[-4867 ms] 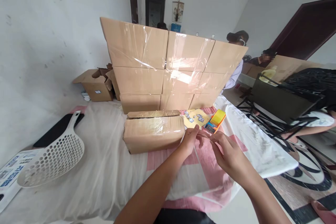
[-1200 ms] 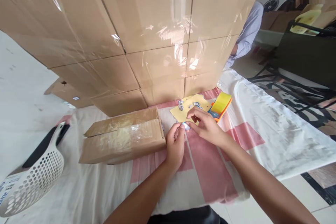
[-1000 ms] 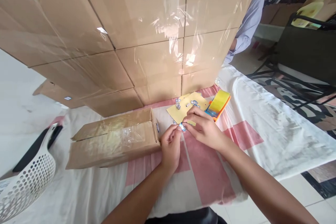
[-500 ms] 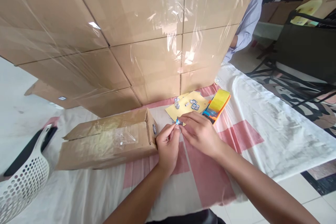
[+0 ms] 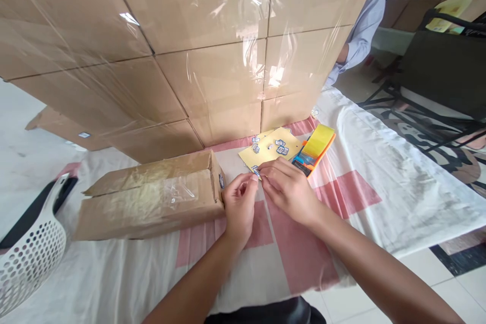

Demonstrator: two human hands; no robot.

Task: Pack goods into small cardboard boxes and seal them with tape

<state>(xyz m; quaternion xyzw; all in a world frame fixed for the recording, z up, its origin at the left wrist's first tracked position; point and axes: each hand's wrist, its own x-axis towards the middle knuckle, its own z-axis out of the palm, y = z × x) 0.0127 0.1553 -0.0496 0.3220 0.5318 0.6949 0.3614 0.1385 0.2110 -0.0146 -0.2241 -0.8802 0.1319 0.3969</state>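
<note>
Between the fingertips of both hands is a small blue-and-white piece (image 5: 255,172), perhaps a sticker; most of it is hidden by fingers. My left hand (image 5: 240,205) is closed in a pinch at its lower left, beside the cardboard box's end. From the right, my right hand (image 5: 290,190) pinches the same piece. Just beyond my fingers lies a yellow sheet (image 5: 271,148) with several small cut-out stickers (image 5: 282,150) on it. An orange and blue tape dispenser (image 5: 309,154) with a yellow roll (image 5: 319,140) sits right of the sheet.
A taped cardboard box (image 5: 152,202) lies left of my hands. Plastic-wrapped stacked cartons (image 5: 228,76) wall off the back. A white perforated basket (image 5: 34,258) stands far left. Another person's sleeve (image 5: 364,35) shows behind the cartons, near a dark chair (image 5: 448,76).
My fingers have shifted slightly around the small piece, which shows less bright blue now. The view has moved a little; the box and sheet stay in place.
</note>
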